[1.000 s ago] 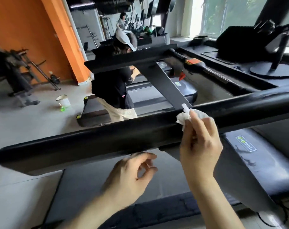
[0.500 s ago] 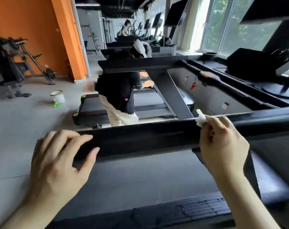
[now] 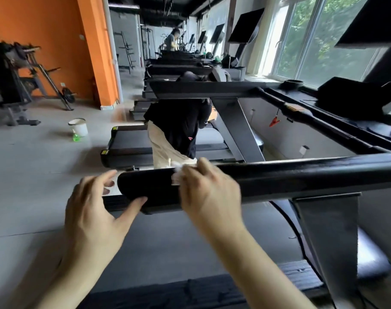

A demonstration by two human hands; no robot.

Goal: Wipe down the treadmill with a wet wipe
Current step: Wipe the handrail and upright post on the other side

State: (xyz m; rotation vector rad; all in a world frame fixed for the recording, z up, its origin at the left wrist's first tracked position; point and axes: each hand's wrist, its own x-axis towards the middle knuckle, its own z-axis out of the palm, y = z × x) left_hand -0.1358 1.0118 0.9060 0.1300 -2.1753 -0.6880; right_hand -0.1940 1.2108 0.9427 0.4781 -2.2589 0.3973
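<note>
A black treadmill handrail (image 3: 301,177) runs across the view from its rounded left end to the right edge. My right hand (image 3: 209,192) lies over the rail near that end and holds a crumpled white wet wipe (image 3: 177,173) against it; only a corner of the wipe shows under the fingers. My left hand (image 3: 96,210) is at the rail's left tip, thumb touching the underside and fingers spread loosely around the end. The treadmill's grey upright (image 3: 330,241) drops from the rail at right, and its dark belt (image 3: 167,253) lies below my arms.
A person in a black top (image 3: 179,128) bends over the neighbouring treadmill (image 3: 127,150) just beyond the rail. A white bucket (image 3: 78,127) and a green bottle (image 3: 75,137) stand on the grey floor at left. Weight equipment (image 3: 18,85) stands by the orange wall. Windows line the right side.
My right hand slid the wipe leftward along the rail toward its end. My left hand shifted from the top of the rail to its left tip. The view turned right.
</note>
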